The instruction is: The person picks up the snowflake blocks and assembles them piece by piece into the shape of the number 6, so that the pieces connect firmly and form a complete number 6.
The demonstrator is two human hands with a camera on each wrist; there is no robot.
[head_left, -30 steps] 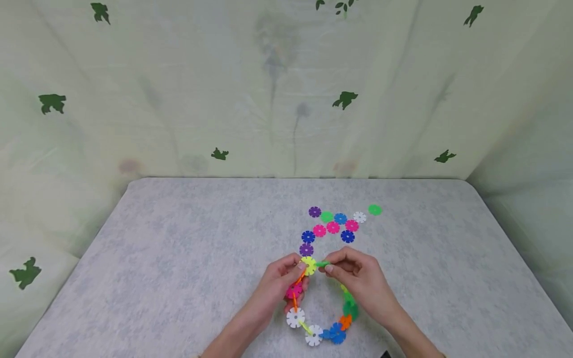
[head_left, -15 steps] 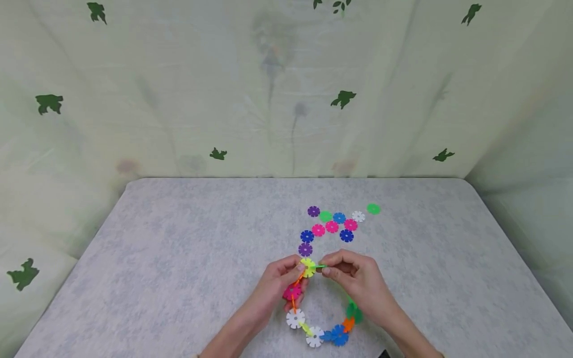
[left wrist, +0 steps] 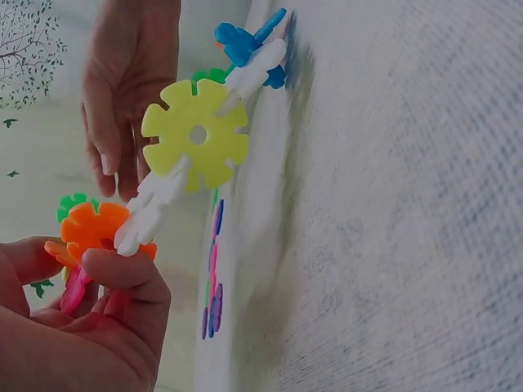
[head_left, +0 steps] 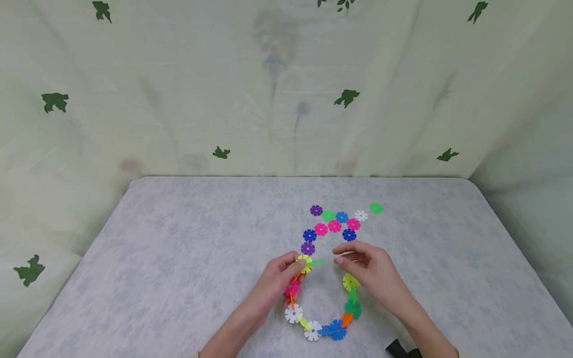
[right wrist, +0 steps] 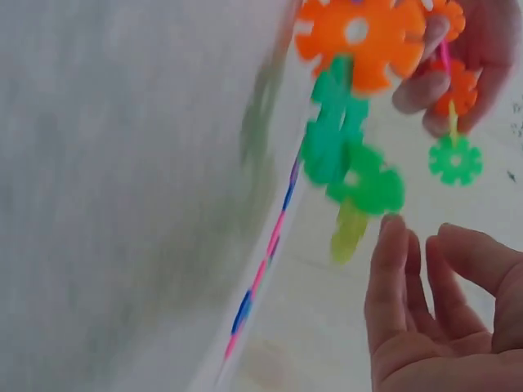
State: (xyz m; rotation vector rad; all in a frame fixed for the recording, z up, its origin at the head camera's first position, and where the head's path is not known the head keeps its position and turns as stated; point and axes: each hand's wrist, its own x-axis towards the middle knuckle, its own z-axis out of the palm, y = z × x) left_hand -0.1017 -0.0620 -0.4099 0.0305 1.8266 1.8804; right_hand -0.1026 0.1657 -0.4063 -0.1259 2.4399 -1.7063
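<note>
Left hand (head_left: 276, 279): pinched disc chain (head_left: 338, 331) at eleven o'clock.
Right hand (head_left: 372, 271): fingers hung relaxed, two o'clock.
Loose discs (head_left: 332, 227): lay toward twelve.

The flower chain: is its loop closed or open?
The chain is open: in the head view, a gap separates its green end piece from its yellow end piece.

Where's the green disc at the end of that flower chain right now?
In the head view, the green disc juts edge-on from the right side of the yellow disc at the left hand; the right hand is apart, farther right.
</note>
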